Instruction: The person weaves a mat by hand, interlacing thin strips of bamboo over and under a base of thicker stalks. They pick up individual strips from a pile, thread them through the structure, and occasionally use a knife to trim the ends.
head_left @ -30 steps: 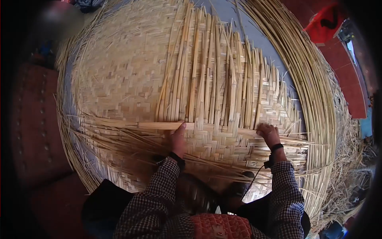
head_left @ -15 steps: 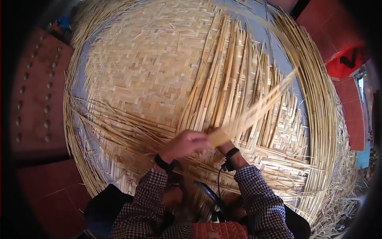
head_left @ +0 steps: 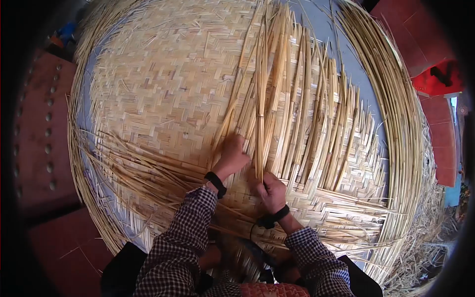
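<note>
A large mat of woven flat strips (head_left: 168,94) spreads out before me, with long loose strips (head_left: 299,99) lying lengthwise over its right part. My right hand (head_left: 272,192) is closed round the lower end of a narrow bundle of strips (head_left: 260,119) that runs upward over the mat. Just left of it, my left hand (head_left: 233,156) rests at the lower ends of the lengthwise strips, its fingers curled; what they hold, if anything, is hidden. More strips (head_left: 148,163) cross the mat sideways to the left of my hands.
Long thin stalks (head_left: 396,114) curve along the right edge, with straw litter (head_left: 420,247) beyond. A red basin (head_left: 438,79) stands at the upper right. A brown studded panel (head_left: 42,128) is at the left. My knees are at the bottom edge.
The strips that slanted to the upper right from my right hand now point straight up the mat. My right hand has moved down, and my left hand has moved up to the strips.
</note>
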The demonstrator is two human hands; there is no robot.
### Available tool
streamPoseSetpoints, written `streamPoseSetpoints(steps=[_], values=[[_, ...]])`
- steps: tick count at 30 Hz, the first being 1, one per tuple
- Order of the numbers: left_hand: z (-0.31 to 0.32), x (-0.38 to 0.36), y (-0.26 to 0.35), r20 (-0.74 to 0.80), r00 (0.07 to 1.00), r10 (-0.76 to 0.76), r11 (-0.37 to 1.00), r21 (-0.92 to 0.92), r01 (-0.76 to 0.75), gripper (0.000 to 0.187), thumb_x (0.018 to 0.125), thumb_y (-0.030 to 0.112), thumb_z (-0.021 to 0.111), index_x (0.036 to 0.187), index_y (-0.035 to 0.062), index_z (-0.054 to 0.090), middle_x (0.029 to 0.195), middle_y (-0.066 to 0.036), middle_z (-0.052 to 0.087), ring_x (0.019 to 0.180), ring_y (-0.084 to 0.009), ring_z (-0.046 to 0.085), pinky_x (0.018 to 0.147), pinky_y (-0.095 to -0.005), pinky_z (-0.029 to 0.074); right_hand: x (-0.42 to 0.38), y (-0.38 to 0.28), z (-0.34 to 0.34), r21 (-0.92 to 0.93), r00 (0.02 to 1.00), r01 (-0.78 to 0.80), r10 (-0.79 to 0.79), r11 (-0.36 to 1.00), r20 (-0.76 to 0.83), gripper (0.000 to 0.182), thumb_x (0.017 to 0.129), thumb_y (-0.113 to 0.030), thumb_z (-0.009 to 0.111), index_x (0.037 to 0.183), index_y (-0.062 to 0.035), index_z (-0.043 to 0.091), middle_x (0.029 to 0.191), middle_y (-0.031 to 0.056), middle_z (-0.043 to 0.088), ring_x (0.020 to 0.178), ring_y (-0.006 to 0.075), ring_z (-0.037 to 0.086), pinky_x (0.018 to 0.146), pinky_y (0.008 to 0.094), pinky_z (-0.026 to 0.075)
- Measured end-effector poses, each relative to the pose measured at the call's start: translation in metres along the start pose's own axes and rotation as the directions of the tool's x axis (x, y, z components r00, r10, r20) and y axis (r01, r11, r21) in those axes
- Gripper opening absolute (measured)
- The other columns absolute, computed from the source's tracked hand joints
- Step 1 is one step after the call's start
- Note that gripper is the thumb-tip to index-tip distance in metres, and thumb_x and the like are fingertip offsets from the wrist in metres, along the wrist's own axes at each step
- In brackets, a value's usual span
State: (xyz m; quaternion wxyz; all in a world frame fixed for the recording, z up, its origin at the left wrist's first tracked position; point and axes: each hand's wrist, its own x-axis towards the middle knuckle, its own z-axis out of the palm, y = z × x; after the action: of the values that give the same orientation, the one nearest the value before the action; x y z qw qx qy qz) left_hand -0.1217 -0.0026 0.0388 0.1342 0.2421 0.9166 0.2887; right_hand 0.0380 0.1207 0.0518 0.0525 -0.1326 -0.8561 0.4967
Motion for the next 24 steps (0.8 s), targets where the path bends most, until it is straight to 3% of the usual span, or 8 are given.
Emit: streamPoseSetpoints(steps=[2,6,10,12,13,16,20,24], values=[[-0.041,0.002,0.020,0.268,0.943,-0.200,0.944,-0.204,0.258,0.027,0.081,0.003,0.070,0.107,-0.0024,0.063,0.092,-0.012,0.069,0.086,-0.0241,0.067,0.078,-0.0354,0.054,-0.004,0.003,0.001,0.012,0.999,-0.045,0.045,0.999,-0.012,0.014,0.088,-0.014,0.062,0.098,-0.0060,0.062,0.081,0.0165,0.060,0.075,0.0387,0.063,0.066,0.0433,0.052],[0.011,-0.007,-0.072,0.626,0.779,-0.017,0.607,-0.613,0.506,0.052,0.083,-0.003,0.071,0.133,0.0034,0.059,0.118,-0.002,0.069,0.106,-0.0137,0.064,0.095,-0.0301,0.051,0.008,-0.005,0.009,0.193,0.991,-0.116,0.127,0.974,-0.045,0.014,0.087,-0.012,0.064,0.099,-0.0050,0.061,0.084,0.0165,0.060,0.079,0.0382,0.063,0.071,0.0429,0.053],[-0.030,-0.037,-0.034,0.574,0.813,0.096,0.517,-0.727,0.452,0.046,0.089,0.011,0.072,0.134,0.0050,0.059,0.120,-0.003,0.068,0.115,-0.0153,0.060,0.103,-0.0344,0.047,0.017,0.008,0.014,-0.069,0.978,0.101,-0.087,0.992,0.188,0.014,0.084,-0.006,0.066,0.097,-0.0064,0.061,0.096,0.0162,0.061,0.092,0.0374,0.063,0.078,0.0446,0.053],[-0.062,-0.051,-0.021,0.188,0.974,-0.124,0.078,-0.977,0.198,0.039,0.094,0.027,0.067,0.127,0.0058,0.062,0.109,-0.003,0.068,0.109,-0.0170,0.060,0.099,-0.0378,0.048,0.019,0.015,0.017,-0.055,0.958,0.164,-0.146,0.985,0.247,0.014,0.083,-0.005,0.066,0.095,-0.0064,0.060,0.098,0.0159,0.062,0.093,0.0374,0.063,0.078,0.0452,0.053],[-0.072,-0.058,-0.018,0.022,0.958,-0.286,-0.115,-0.993,-0.012,0.038,0.097,0.034,0.065,0.123,0.0062,0.064,0.104,-0.003,0.068,0.106,-0.0178,0.060,0.097,-0.0395,0.048,0.019,0.011,0.015,-0.069,0.962,0.191,-0.173,0.979,0.211,0.014,0.082,-0.005,0.067,0.094,-0.0045,0.060,0.094,0.0158,0.062,0.092,0.0371,0.063,0.078,0.0449,0.053],[-0.061,-0.109,-0.042,0.205,0.716,-0.667,-0.429,-0.892,-0.145,0.049,0.100,0.054,0.052,0.108,0.0081,0.066,0.088,-0.002,0.061,0.092,-0.0188,0.057,0.086,-0.0397,0.048,0.017,0.013,0.024,-0.254,0.960,0.102,-0.029,0.962,0.277,0.016,0.084,-0.009,0.069,0.097,-0.0030,0.063,0.098,0.0177,0.064,0.091,0.0393,0.063,0.081,0.0433,0.053],[-0.048,-0.147,-0.110,0.103,0.792,-0.602,-0.492,-0.829,-0.267,0.052,0.099,0.059,0.050,0.107,0.0094,0.064,0.080,0.003,0.056,0.078,-0.0133,0.054,0.080,-0.0351,0.045,0.010,-0.009,0.025,0.341,0.982,-0.176,0.186,0.924,0.002,0.028,0.084,-0.001,0.065,0.112,-0.0017,0.061,0.099,0.0121,0.065,0.087,0.0334,0.067,0.080,0.0374,0.054],[-0.079,-0.128,-0.099,-0.014,0.810,-0.586,-0.356,-0.894,-0.273,0.039,0.103,0.045,0.053,0.094,0.0090,0.063,0.077,0.003,0.054,0.075,-0.0115,0.051,0.074,-0.0326,0.045,0.014,-0.055,0.040,0.140,0.987,0.077,-0.096,0.987,0.129,0.040,0.084,-0.001,0.066,0.123,-0.0022,0.058,0.111,0.0196,0.062,0.099,0.0350,0.064,0.085,0.0415,0.054]])
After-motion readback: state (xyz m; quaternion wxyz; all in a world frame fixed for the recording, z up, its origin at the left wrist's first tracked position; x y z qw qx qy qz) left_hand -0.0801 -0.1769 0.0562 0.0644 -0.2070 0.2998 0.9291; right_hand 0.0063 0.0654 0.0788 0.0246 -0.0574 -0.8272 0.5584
